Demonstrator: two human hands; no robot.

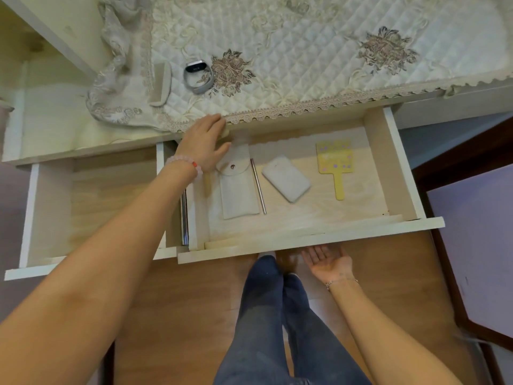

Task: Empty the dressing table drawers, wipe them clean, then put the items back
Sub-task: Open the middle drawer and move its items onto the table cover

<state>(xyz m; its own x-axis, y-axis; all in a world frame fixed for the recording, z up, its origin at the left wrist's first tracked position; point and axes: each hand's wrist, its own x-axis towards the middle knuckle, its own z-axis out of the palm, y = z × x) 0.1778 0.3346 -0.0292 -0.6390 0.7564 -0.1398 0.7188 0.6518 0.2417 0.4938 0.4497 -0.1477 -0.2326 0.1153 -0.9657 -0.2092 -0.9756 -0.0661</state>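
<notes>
Covering the top of the dressing table [444, 105] is a quilted cream cloth [305, 45] with lace edging and embroidered flowers. Below its front edge two drawers stand pulled out over a wooden floor [172, 307]. The right drawer [311, 240] is the wider one and holds four items on its base. The left drawer [55, 207] shows only bare board inside.

The person's legs in dark trousers [266, 323] stand below the right drawer.

In the right drawer, from left to right, lie a pale pouch [238, 190] with a snap flap, a thin metal rod [258, 186] just beside the pouch's right edge, a white padded case [286, 179] lying at an angle, and a yellow hand mirror [335, 162] with its handle toward the drawer front.

On the cloth, near its left end, rest a pale comb [161, 84] and a grey smart watch [198, 77], close together.

The left hand [204, 143] reaches to the back left corner of the right drawer, fingers spread flat, gripping nothing visible. The right hand [329, 262] hangs under the drawer front, palm up, open and empty.
</notes>
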